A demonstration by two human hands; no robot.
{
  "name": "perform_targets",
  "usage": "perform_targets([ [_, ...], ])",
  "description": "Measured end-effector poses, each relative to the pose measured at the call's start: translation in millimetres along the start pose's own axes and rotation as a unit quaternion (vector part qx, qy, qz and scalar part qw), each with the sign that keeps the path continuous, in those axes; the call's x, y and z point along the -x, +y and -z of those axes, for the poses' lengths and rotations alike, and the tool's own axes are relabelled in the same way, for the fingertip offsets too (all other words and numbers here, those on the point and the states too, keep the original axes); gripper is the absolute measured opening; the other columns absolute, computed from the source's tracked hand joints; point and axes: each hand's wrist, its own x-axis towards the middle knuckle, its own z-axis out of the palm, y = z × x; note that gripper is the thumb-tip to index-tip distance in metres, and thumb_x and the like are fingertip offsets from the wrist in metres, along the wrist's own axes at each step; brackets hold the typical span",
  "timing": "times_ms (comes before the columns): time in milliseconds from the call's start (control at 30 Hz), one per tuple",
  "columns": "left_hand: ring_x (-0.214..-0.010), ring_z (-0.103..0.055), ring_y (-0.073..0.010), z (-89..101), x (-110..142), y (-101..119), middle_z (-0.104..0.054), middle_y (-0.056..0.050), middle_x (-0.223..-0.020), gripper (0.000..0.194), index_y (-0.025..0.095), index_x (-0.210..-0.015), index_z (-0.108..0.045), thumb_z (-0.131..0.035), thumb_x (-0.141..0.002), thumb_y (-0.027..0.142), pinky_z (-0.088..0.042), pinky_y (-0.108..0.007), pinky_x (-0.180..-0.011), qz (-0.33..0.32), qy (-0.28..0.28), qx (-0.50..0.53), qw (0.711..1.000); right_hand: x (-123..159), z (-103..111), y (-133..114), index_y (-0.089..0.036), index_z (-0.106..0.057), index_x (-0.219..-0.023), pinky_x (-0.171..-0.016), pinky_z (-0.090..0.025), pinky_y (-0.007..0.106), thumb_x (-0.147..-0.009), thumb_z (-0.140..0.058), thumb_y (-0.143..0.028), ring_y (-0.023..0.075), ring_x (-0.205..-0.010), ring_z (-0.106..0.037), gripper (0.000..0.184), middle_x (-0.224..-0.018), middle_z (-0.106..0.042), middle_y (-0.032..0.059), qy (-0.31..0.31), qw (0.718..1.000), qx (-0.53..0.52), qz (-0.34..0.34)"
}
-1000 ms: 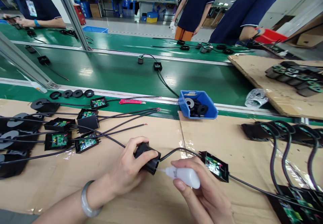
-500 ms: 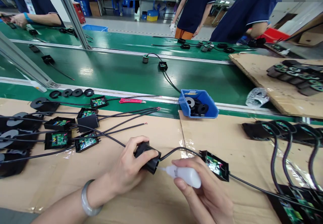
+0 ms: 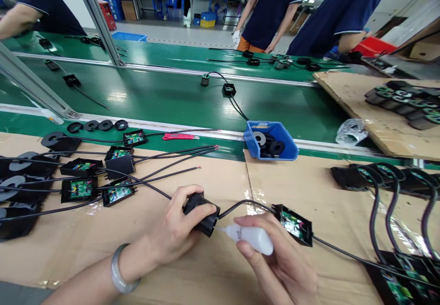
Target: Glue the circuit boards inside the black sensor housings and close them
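Near the middle of the cardboard, my left hand (image 3: 177, 224) is wrapped over a black plastic housing (image 3: 208, 220), thumb on its top. My right hand (image 3: 282, 259) grips a small white squeeze bottle (image 3: 256, 239) lying nearly level. The bottle's thin nozzle points left at the housing's lower right edge; whether it touches I cannot tell. From the housing a black cable (image 3: 245, 202) runs right to an open black box with a green circuit board (image 3: 294, 224). The side of the housing under my left palm is hidden.
Several cabled housings and open circuit-board boxes (image 3: 80, 188) lie at left, more at right (image 3: 364, 176). Beyond the cardboard (image 3: 220, 181) are a red box cutter (image 3: 179, 136), a blue bin (image 3: 288, 151) of black rings and a green belt (image 3: 158, 96). Co-workers (image 3: 271, 11) stand across it.
The motor-like part and cabled box on the green belt have shifted slightly right. A co-worker's arm at far left has moved. My hands and the bottle hold almost still.
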Motion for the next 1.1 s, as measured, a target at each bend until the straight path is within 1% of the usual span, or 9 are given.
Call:
perform_targets([
  [267,-0.116,-0.052,-0.0251,0.5,-0.3,0.1,-0.044,-0.013,-0.126,0.053,0.019,-0.118,-0.058,-0.05,-0.073,-0.007,-0.057,-0.036,-0.089,-0.011,0.002,-0.008,1.0,2.5,-1.2,4.8,-0.019,-0.057,-0.113,-0.066,-0.053,0.029,-0.092,-0.058,-0.013,0.0191,-0.079,-0.064,0.022,-0.093,-0.067,0.0065,0.009,0.998,0.047,0.028],
  [367,-0.116,-0.052,-0.0249,0.5,-0.3,-0.5,-0.044,-0.013,-0.126,0.054,0.019,-0.118,-0.058,-0.05,-0.073,-0.008,-0.057,-0.036,-0.089,-0.008,-0.002,-0.01,1.0,5.4,-1.3,5.5,-0.019,-0.056,-0.114,-0.067,-0.054,0.03,-0.091,-0.058,-0.012,0.0202,-0.082,-0.064,0.025,-0.094,-0.067,0.0074,0.016,0.998,0.048,0.034],
  [500,-0.116,-0.052,-0.0243,-0.2,-0.3,-1.1,-0.044,-0.012,-0.127,0.054,0.019,-0.118,-0.058,-0.049,-0.073,-0.009,-0.057,-0.036,-0.09,-0.008,0.002,-0.016,1.0,8.5,-0.7,3.0,-0.02,-0.057,-0.113,-0.06,-0.052,0.029,-0.091,-0.059,-0.013,0.0186,-0.073,-0.062,0.023,-0.089,-0.065,0.0062,0.005,1.0,0.016,0.014],
  [700,-0.116,-0.052,-0.024,-0.4,-0.7,-1.0,-0.045,-0.012,-0.126,0.052,0.019,-0.116,-0.059,-0.048,-0.073,-0.009,-0.058,-0.035,-0.089,-0.02,0.01,-0.017,1.0,12.2,-1.8,0.3,-0.021,-0.061,-0.109,-0.057,-0.051,0.027,-0.093,-0.058,-0.019,0.0192,-0.075,-0.063,0.016,-0.089,-0.066,0.0058,0.029,0.999,-0.025,-0.029],
  [767,-0.117,-0.052,-0.0241,0.1,-0.6,-0.6,-0.044,-0.012,-0.126,0.054,0.019,-0.116,-0.059,-0.047,-0.072,-0.01,-0.057,-0.035,-0.091,-0.019,0.006,-0.015,1.0,12.5,-1.8,2.0,-0.021,-0.06,-0.11,-0.058,-0.051,0.028,-0.093,-0.059,-0.018,0.0193,-0.075,-0.063,0.017,-0.089,-0.066,0.0056,0.034,0.999,-0.012,-0.028],
  [867,-0.118,-0.051,-0.0245,-0.1,-0.5,-0.2,-0.044,-0.013,-0.126,0.053,0.019,-0.117,-0.058,-0.049,-0.073,-0.009,-0.056,-0.035,-0.091,-0.011,0.004,-0.006,1.0,12.8,-1.1,4.8,-0.021,-0.06,-0.112,-0.061,-0.052,0.029,-0.091,-0.06,-0.014,0.0192,-0.076,-0.062,0.022,-0.089,-0.067,0.0058,0.045,0.999,0.011,-0.003],
  [933,-0.118,-0.052,-0.0245,-1.2,-1.1,0.0,-0.045,-0.013,-0.126,0.051,0.019,-0.117,-0.058,-0.05,-0.074,-0.007,-0.056,-0.034,-0.091,0.002,0.012,0.01,1.0,14.3,-1.4,4.7,-0.02,-0.061,-0.111,-0.06,-0.052,0.029,-0.091,-0.06,-0.015,0.0194,-0.077,-0.062,0.02,-0.09,-0.067,0.0066,0.064,0.998,0.005,-0.003],
  [1000,-0.116,-0.054,-0.0239,-2.5,-2.6,0.7,-0.046,-0.012,-0.125,0.048,0.02,-0.116,-0.058,-0.055,-0.074,-0.004,-0.055,-0.034,-0.09,0.033,0.02,0.046,0.998,16.8,-3.7,2.9,-0.02,-0.063,-0.108,-0.058,-0.051,0.03,-0.093,-0.059,-0.02,0.0202,-0.077,-0.061,0.016,-0.09,-0.066,0.0079,0.112,0.993,-0.022,-0.018],
  [1100,-0.109,-0.058,-0.0239,-3.8,-5.8,3.3,-0.055,-0.008,-0.113,0.049,0.022,-0.111,-0.057,-0.071,-0.068,0.002,-0.053,-0.036,-0.09,0.129,0.006,0.141,0.982,20.4,-11.6,0.3,-0.02,-0.066,-0.106,-0.055,-0.051,0.032,-0.095,-0.06,-0.026,0.0216,-0.074,-0.061,0.014,-0.09,-0.066,0.009,0.204,0.976,-0.067,-0.027],
])
